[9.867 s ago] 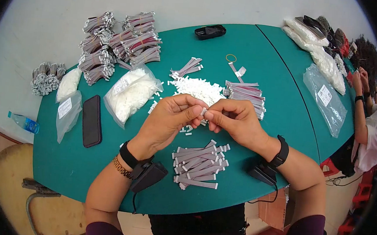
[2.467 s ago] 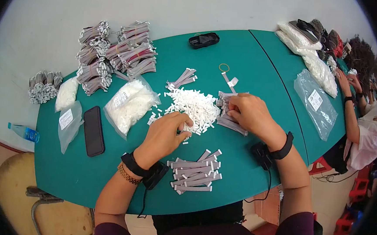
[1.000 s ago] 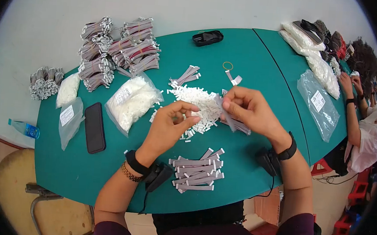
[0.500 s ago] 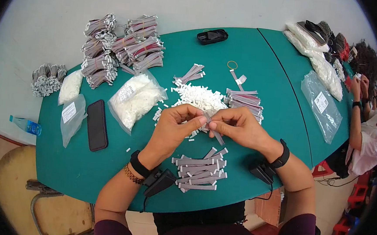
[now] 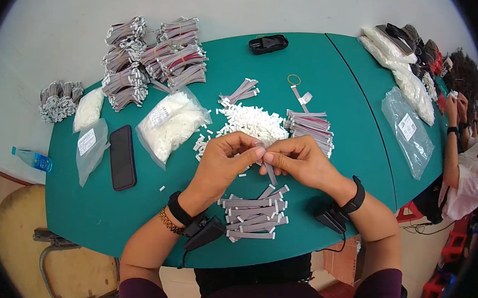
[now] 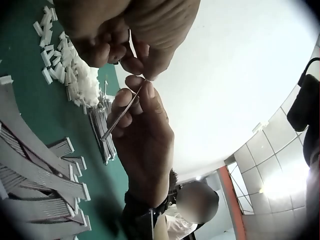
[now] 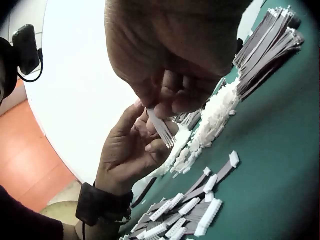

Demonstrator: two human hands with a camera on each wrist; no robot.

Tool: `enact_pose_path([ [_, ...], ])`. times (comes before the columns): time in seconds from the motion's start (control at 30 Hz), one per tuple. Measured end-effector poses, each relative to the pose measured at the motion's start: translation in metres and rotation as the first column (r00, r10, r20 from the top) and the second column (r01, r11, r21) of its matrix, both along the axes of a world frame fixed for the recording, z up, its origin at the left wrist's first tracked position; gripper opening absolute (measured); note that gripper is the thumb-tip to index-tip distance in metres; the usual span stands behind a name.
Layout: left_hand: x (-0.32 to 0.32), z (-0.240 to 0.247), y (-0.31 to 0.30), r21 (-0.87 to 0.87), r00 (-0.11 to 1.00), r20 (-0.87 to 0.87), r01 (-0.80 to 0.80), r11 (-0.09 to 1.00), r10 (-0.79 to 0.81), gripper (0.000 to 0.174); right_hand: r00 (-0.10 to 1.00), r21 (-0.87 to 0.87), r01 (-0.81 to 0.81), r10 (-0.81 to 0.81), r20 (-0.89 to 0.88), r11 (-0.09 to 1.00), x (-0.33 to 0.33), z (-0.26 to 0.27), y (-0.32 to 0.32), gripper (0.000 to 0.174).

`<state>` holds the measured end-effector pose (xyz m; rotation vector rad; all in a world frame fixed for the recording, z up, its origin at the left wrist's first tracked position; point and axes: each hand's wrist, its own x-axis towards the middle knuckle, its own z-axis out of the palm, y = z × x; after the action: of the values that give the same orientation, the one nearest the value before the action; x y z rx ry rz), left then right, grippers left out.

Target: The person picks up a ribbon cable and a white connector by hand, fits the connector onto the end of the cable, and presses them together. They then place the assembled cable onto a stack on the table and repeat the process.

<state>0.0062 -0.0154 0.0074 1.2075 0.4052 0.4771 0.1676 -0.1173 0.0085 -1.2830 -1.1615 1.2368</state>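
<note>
A short grey ribbon cable [image 5: 272, 175] hangs between the two hands over the table. My right hand [image 5: 306, 162] pinches it between thumb and forefinger near its upper end. The thumb and forefinger of my left hand [image 5: 224, 162] pinch at that same end, and the fingertips meet there. In the left wrist view the cable [image 6: 120, 119] appears edge-on as a thin strip. Its loose end, with small metal tips, fans out in the right wrist view [image 7: 162, 129]. What sits at the pinched end is mostly hidden by the fingers. Small white connectors [image 5: 252, 121] lie heaped just beyond the hands.
Cables with white ends [image 5: 252, 213] lie in front of me. Another cable stack [image 5: 309, 129] is right of the heap. Leftward are a connector bag [image 5: 171, 125], a phone [image 5: 123, 157] and bundled cables [image 5: 125, 77]. A black case [image 5: 268, 43] lies behind; another person's hands [image 5: 456, 109] are far right.
Earlier the left hand was at the connector heap and the right at the cable stack. The right has since brought a cable to the left hand's fingertips. Over the last half second both hands barely moved.
</note>
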Motion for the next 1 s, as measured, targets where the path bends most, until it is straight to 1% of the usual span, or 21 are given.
enact_pose_path([
  [0.07,0.0004,0.0001,-0.0016,-0.008,1.0,0.006,-0.008,1.0,0.008,0.011,1.0,0.001,0.001,-0.001,0.0,1.0,-0.0006,0.0003,-0.0003,0.02],
  [0.17,0.0,-0.002,-0.0017,0.008,0.999,-0.039,-0.017,1.0,0.018,0.01,1.0,0.009,-0.005,0.005,-0.001,1.0,-0.0011,-0.0005,-0.0003,0.02],
  [0.33,0.0007,0.0009,-0.005,0.03,0.999,-0.021,-0.028,0.999,0.028,0.012,1.0,0.018,0.003,-0.003,-0.013,1.0,-0.0019,-0.0021,-0.0008,0.02],
  [0.47,0.0005,-0.0004,-0.0053,0.071,0.997,-0.05,-0.052,0.996,0.056,0.014,0.999,0.047,-0.006,0.004,0.036,0.999,-0.0013,-0.0042,-0.0014,0.019],
  [0.73,-0.0011,-0.0016,-0.0024,-0.028,0.995,-0.089,-0.037,0.999,0.034,0.015,0.999,0.063,0.034,-0.033,-0.014,0.997,-0.0049,-0.0016,-0.0021,0.021],
  [0.77,-0.0009,-0.0023,-0.0025,-0.035,0.995,-0.09,-0.037,0.999,0.034,0.015,1.0,0.066,0.029,-0.029,0.0,0.997,-0.0045,-0.0019,-0.0022,0.021],
  [0.87,0.0004,-0.003,-0.0061,0.14,0.994,-0.058,-0.087,0.986,0.096,0.016,0.999,0.08,0.017,-0.021,0.045,0.997,-0.0024,-0.0055,-0.0028,0.022],
  [1.0,0.0014,-0.0035,-0.0075,0.24,0.991,-0.025,-0.12,0.963,0.129,0.016,0.994,0.113,0.005,-0.018,0.108,0.994,-0.0006,-0.0076,-0.0031,0.023],
])
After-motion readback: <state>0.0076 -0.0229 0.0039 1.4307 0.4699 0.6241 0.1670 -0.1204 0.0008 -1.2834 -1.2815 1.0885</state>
